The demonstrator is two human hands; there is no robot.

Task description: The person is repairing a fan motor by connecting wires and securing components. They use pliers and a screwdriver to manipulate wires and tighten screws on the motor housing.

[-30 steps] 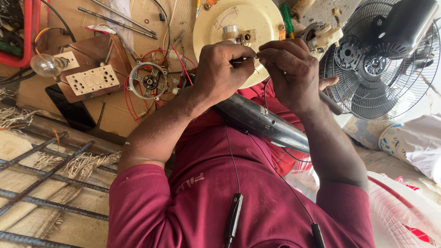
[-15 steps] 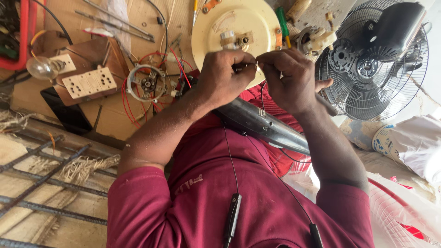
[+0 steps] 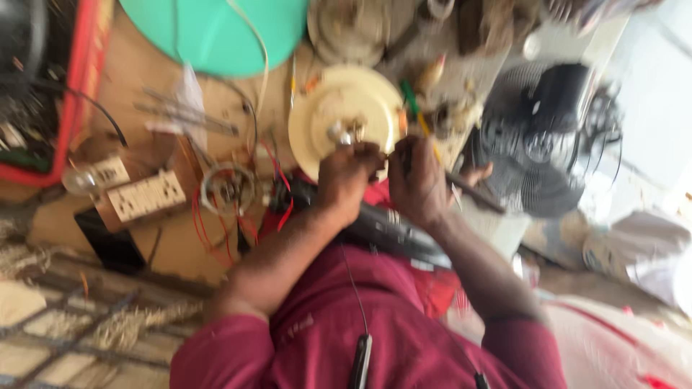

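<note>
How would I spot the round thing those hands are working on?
Find the big green disc at the top of the wooden bench. Just below and to its right lies a cream round plastic plate, touched by both hands; it alone is pale yellow with metal fittings at its centre.

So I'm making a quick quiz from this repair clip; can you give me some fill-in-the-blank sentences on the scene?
1. Both hands, left hand and right hand, work at a round ____-coloured disc.
2. The person's sleeves are ____.
3. Right of the hands stands a dark ____ with a wire cage.
4. The big round lid at the top is ____.

Missing: cream; maroon; fan; green
</note>
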